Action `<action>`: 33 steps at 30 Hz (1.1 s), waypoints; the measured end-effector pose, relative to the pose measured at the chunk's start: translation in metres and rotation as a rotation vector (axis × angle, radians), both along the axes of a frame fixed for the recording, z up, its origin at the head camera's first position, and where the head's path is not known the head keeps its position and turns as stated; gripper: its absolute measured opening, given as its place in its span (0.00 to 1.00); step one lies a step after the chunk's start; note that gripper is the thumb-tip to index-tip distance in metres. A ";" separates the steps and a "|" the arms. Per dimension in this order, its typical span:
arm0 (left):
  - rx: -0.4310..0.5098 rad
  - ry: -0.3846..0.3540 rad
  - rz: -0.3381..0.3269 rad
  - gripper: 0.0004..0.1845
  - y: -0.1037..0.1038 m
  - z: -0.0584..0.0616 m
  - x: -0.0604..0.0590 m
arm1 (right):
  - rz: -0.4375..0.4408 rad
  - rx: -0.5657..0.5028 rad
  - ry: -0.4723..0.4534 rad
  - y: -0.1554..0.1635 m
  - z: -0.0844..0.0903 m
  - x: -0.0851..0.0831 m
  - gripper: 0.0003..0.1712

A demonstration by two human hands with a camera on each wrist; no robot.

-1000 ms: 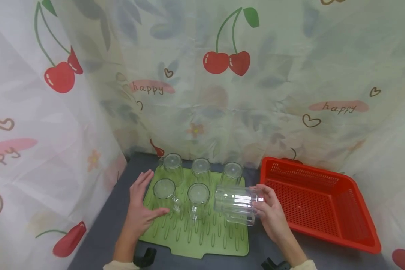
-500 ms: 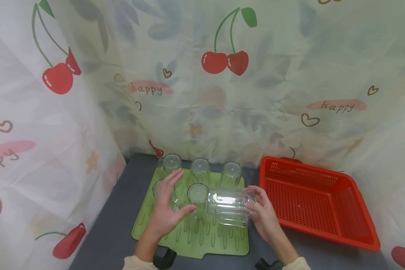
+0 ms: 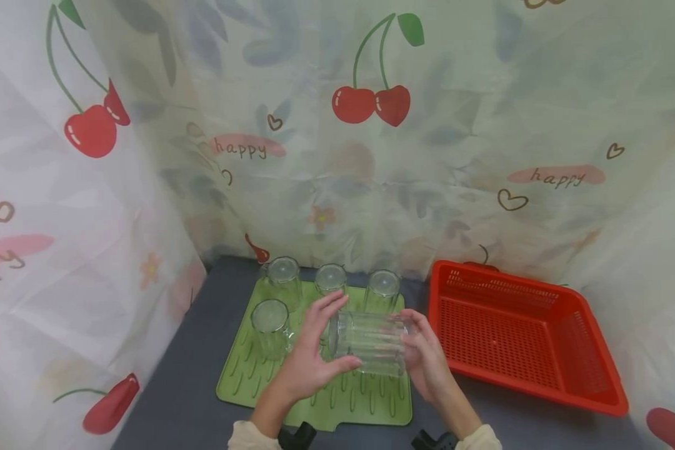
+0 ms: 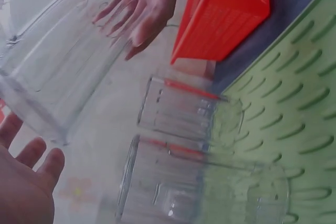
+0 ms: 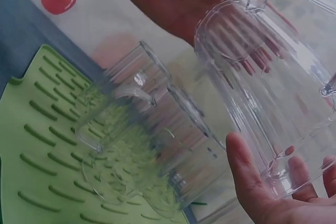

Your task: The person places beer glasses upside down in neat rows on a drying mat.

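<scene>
A clear glass mug [image 3: 371, 334] lies sideways in the air over the green draining mat [image 3: 247, 381]. My right hand [image 3: 429, 359] grips it at its right end, with thumb and fingers around the glass in the right wrist view. At its other end my left hand [image 3: 309, 362] spreads its fingers and thumb; whether they touch the glass I cannot tell. Upside-down mugs stand on the mat: a front-left one [image 3: 271, 328], a back-left one [image 3: 284, 281], a back-middle one [image 3: 330, 276] and a back-right one [image 3: 382, 290]. Another front mug is mostly hidden behind my left hand and the held mug.
A red perforated basket [image 3: 540, 390] stands to the right of the mat on the dark grey tabletop [image 3: 174, 369]. Behind and at both sides hangs a pale curtain [image 3: 444, 144] printed with cherries.
My left hand has moved right, from beside the front-left mug to the end of the held mug. The right hand has carried that mug a little to the left.
</scene>
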State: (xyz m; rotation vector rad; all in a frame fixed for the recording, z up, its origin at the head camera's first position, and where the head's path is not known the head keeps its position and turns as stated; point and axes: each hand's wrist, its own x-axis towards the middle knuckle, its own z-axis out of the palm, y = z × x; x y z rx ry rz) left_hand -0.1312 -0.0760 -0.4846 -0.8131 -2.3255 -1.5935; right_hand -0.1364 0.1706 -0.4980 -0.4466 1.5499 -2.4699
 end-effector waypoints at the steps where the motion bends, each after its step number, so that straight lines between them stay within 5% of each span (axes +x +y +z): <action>1: 0.004 -0.003 -0.006 0.51 0.001 0.000 0.000 | -0.001 -0.002 -0.013 0.000 0.001 0.000 0.22; 9: 0.065 -0.032 -0.042 0.47 0.008 -0.001 0.005 | -0.006 0.034 -0.144 -0.009 0.002 0.002 0.19; 17: 0.114 -0.011 -0.047 0.37 0.011 -0.007 0.005 | 0.024 -0.043 -0.044 -0.018 -0.006 0.004 0.20; 25: 0.128 -0.087 -0.028 0.32 0.012 -0.010 0.006 | 0.013 0.012 0.020 -0.018 -0.006 0.008 0.22; 33: 0.207 -0.060 -0.006 0.22 0.014 -0.011 0.004 | 0.048 0.069 0.064 -0.015 -0.007 0.008 0.21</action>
